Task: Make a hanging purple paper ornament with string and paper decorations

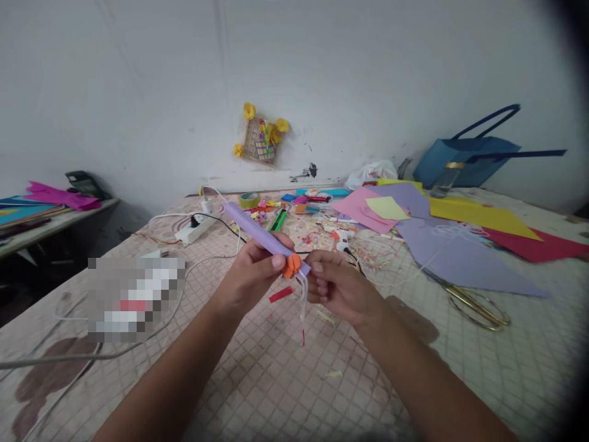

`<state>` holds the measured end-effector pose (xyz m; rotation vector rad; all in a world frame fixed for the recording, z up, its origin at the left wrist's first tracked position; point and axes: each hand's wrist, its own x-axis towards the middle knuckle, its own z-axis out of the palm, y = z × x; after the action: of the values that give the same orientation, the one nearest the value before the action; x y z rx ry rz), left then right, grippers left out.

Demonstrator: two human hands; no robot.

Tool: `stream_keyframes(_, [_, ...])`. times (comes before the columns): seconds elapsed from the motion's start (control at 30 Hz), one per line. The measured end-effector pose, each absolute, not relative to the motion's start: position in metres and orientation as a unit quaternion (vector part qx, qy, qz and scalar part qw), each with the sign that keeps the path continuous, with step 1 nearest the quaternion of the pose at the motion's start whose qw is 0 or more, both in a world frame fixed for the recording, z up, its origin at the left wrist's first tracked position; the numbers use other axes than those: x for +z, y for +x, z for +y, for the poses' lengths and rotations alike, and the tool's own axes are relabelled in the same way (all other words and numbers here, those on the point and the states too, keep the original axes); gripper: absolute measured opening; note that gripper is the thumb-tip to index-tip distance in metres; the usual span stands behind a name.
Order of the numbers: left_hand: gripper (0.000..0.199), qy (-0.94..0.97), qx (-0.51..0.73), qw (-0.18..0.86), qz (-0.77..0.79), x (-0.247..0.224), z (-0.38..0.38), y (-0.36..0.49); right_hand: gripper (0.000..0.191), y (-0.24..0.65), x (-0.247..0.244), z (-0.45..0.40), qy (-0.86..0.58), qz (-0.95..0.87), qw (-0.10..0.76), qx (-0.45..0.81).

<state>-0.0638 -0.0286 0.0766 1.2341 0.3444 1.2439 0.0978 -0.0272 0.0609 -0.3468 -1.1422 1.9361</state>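
A rolled tube of lilac paper (257, 231) slants over the table, with an orange paper flower (291, 265) near its lower end. My left hand (253, 267) is wrapped round the tube, its thumb beside the flower. White strings (304, 298) hang from the lower end. At that end, my right hand (338, 282) has its fingers curled together in a pinch; what lies between its fingertips is too small to make out. A red paper strip (280, 294) lies on the table below the tube.
A power strip (196, 229) and cables lie at the left. Further back are a green cutter (278, 220), tape (249, 199) and paper scraps. On the right are coloured sheets (453, 252), gold-handled scissors (476, 305), a glass jar (446, 181) and a blue bag (464, 161).
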Motion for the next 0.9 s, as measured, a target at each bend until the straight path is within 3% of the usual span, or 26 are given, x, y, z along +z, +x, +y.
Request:
stream_keyframes(0.4, [0.015, 0.670, 0.399, 0.613, 0.126, 0.083, -0.023, -0.078, 0.023, 0.113, 0.061, -0.032, -0.206, -0.556, 0.501, 0.631])
stream_keyframes(0.9, [0.016, 0.687, 0.440, 0.557, 0.156, 0.081, -0.023, -0.077, 0.013, 0.120, 0.055, -0.036, -0.235, -0.626, 0.537, 0.514])
